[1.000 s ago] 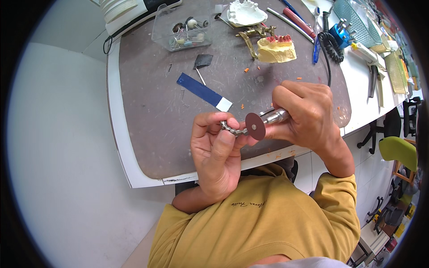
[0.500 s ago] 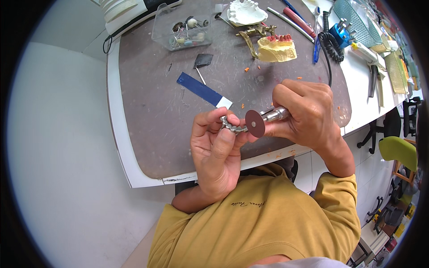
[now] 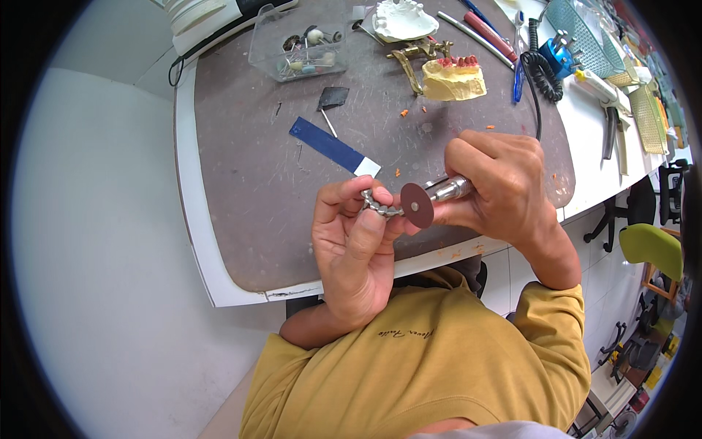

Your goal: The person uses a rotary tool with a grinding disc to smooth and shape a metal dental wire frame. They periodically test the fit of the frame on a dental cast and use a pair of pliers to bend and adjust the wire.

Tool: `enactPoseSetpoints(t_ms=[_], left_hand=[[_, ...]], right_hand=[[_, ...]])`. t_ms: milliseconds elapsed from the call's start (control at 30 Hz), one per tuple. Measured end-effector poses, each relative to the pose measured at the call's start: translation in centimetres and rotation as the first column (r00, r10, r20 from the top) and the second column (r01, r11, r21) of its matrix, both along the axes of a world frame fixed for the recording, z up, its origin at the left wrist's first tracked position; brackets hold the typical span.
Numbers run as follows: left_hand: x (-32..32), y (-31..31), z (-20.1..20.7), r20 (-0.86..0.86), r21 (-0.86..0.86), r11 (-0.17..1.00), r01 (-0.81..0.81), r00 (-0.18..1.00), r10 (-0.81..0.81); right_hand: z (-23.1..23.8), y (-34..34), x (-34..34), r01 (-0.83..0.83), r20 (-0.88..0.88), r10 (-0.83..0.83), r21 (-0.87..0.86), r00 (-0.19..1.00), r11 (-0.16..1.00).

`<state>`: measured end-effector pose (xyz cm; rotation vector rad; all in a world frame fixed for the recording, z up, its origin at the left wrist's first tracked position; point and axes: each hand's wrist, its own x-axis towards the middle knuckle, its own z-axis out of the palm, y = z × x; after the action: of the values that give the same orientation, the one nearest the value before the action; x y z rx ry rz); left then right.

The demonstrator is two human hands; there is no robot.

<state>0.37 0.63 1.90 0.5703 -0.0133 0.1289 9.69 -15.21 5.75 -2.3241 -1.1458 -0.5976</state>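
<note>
Clear box [image 3: 273, 61]: upper left of the frame; in it we see jumbled bits [image 3: 315, 36], several round-headed, some pale, some dark.
Blue basket [image 3: 580, 45]: upper right; we make out clear plastic [image 3: 599, 28] in it.
Cream basket [image 3: 649, 121]: right of the frame, lower than the blue one; we cannot tell what it holds.
Metal arch [image 3: 377, 208]: centre of the frame, curved, its longer run going from upper left to lower right, the right end at the brown disc [image 3: 417, 205]; we cannot tell whether they touch.
Handpiece [image 3: 455, 189]: right of centre, long axis slanting, disc end pointing lower left.
Left grip [image 3: 355, 252]: thumb and fingers pinching the metal arch.
Right grip [image 3: 504, 183]: fingers curled round the handpiece.
Bench [image 3: 245, 219]: under both grips; we see a blue strip [image 3: 327, 145], white-ended, left of centre.
</note>
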Motion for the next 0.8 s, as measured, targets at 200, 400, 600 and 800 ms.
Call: enactPoseSetpoints(t_ms=[200, 400, 600, 800], left_hand=[[-0.05, -0.03, 0.08, 0.010, 0.015, 1.000, -0.005, 1.000, 0.005], [0.04, 0.01, 0.09, 0.011, 0.030, 1.000, -0.003, 1.000, 0.002], [0.11, -0.09, 0.34, -0.012, 0.024, 1.000, -0.007, 1.000, 0.008], [0.08, -0.14, 0.37, -0.025, 0.025, 1.000, -0.009, 1.000, 0.010]], right_hand=[[0.04, -0.07, -0.02, -0.003, -0.002, 0.003, -0.022, 1.000, 1.000], [-0.09, -0.09, 0.07, 0.004, -0.004, -0.004, -0.004, 1.000, 1.000], [-0.09, -0.08, 0.04, 0.016, 0.003, -0.016, -0.002, 1.000, 1.000], [-0.04, -0.18, 0.04, 0.013, 0.004, -0.013, -0.010, 1.000, 1.000]])
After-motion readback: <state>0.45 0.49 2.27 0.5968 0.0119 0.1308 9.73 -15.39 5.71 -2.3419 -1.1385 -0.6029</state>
